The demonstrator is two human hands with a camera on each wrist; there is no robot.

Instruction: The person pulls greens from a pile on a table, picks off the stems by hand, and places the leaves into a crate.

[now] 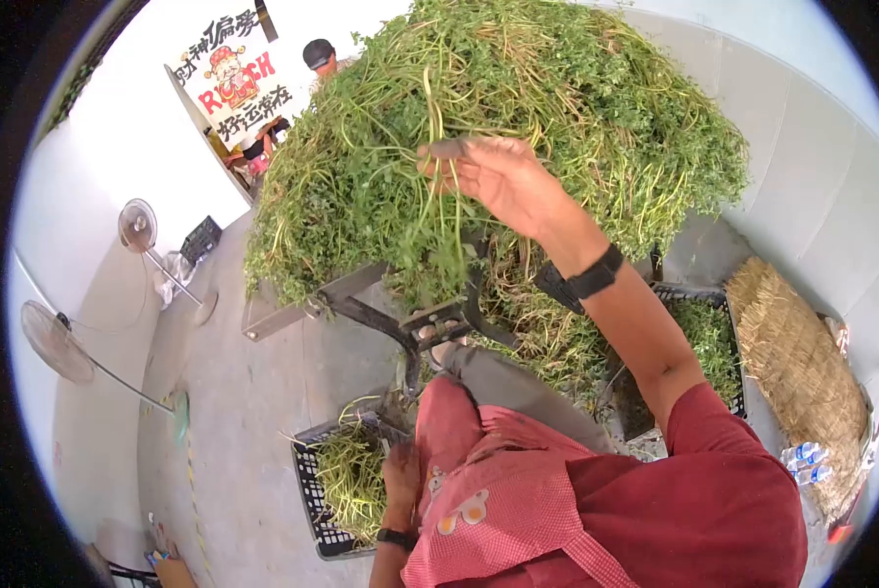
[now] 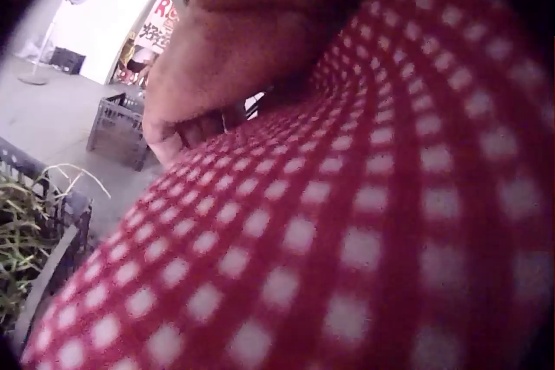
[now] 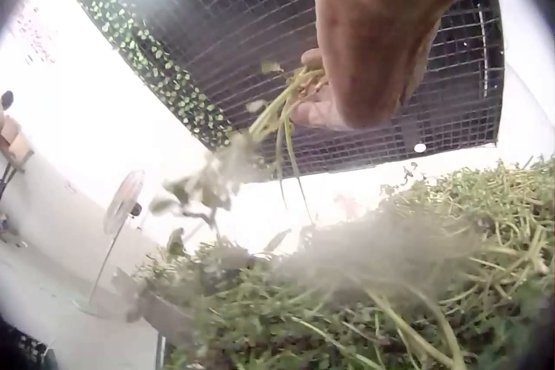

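My right hand (image 1: 503, 181) is raised in front of a big heap of leafy green plants (image 1: 577, 98). It pinches a few thin green stems (image 3: 282, 114) between thumb and fingers, and their leafy ends hang down over the heap's front. Down at my lap, my left hand (image 1: 400, 477) rests on the red-and-white checked apron (image 2: 303, 231) and holds nothing that shows. Beside that hand stands a black crate (image 1: 312, 500) with cut green stems (image 1: 349, 478) in it. In the left wrist view the fingertips are partly hidden by the apron's fold.
A metal frame (image 1: 361, 314) supports the heap. More plants lie beneath it and in a crate (image 1: 738, 367) at right. A rolled straw mat (image 1: 797, 372) and water bottles (image 1: 804, 461) lie farther right. Two standing fans (image 1: 57, 341) are at left; another person (image 1: 320, 59) sits behind the heap.
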